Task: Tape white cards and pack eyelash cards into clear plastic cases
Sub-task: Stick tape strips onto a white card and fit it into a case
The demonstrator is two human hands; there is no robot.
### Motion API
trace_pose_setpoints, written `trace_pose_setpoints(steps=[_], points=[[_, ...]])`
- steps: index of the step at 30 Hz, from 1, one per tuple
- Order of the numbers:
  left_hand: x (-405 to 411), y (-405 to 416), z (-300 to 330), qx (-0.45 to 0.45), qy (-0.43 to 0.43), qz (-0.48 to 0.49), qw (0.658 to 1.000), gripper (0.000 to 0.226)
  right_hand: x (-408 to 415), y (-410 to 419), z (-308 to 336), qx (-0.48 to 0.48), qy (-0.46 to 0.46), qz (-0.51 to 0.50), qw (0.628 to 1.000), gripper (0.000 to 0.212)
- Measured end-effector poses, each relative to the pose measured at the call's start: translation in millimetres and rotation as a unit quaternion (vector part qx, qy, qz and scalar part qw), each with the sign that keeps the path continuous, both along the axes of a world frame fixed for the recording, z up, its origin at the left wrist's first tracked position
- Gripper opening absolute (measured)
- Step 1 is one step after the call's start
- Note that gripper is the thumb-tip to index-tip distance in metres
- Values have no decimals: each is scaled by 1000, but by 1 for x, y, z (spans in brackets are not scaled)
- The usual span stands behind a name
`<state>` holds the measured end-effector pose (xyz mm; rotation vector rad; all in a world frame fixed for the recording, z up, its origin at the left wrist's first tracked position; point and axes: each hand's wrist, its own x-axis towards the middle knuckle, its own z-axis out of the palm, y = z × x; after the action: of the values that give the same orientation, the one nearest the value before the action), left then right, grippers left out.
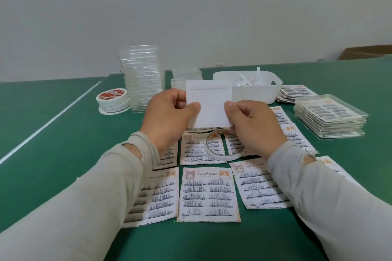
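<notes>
Matt white paper card (209,104); glossy clear plastic cases (142,78); matt green table (63,133).

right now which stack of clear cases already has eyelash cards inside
The low stack of clear cases at the far right; printed lash cards show through them. The tall stack by the tape rolls looks empty.

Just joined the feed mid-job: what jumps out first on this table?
Both hands, left hand and right hand, pinch a white card upright at centre, above a loose tape ring. Below it, eyelash cards lie in rows on the green table. A tall stack of clear cases stands far left; packed cases sit right.
</notes>
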<state>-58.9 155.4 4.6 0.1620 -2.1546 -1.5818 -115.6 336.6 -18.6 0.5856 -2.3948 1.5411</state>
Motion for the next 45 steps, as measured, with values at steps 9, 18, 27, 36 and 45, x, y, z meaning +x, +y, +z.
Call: trace_pose_setpoints(steps=[9,18,27,36,45], points=[[4,10,-24,36,19,-9,999,9,-8,1,-3,-44,19,-56,997,17],[8,12,-22,96,25,-62,993,6,0,4,4,-200,-107,94,969,22],[10,11,-20,72,46,-48,995,15,7,2,6,-253,-164,153,941,24],[15,13,-18,27,55,-27,998,36,12,-4,2,-233,-208,181,933,27],[17,17,-19,-1,114,-18,993,39,13,-5,4,-343,-285,140,884,28]])
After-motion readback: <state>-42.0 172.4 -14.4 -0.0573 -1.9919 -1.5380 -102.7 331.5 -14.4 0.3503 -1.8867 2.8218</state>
